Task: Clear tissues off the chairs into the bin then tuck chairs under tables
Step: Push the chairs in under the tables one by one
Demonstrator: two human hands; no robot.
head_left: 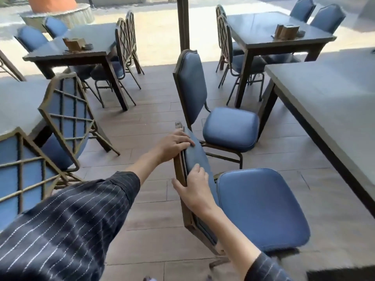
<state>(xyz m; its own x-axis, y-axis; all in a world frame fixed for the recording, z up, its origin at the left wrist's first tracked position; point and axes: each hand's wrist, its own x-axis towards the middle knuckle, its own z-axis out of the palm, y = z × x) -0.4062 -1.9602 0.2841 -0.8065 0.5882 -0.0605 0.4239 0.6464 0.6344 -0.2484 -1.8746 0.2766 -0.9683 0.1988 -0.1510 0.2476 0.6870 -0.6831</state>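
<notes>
A blue padded chair [261,207] stands right in front of me, its seat pointing toward the grey table [332,102] on the right. My left hand [174,144] grips the top edge of its backrest. My right hand [195,189] holds the same backrest lower down, fingers over the padded front. A second blue chair [229,126] stands just beyond, its seat near the table's leg, not tucked under. No tissue shows on either seat. No bin is in view.
Two lattice-backed chairs [67,118] stand at a table on my left. Farther off are two more tables [77,51] [274,31] with tucked chairs and wooden napkin holders. A dark post [183,23] rises behind the second chair. A tiled aisle runs between.
</notes>
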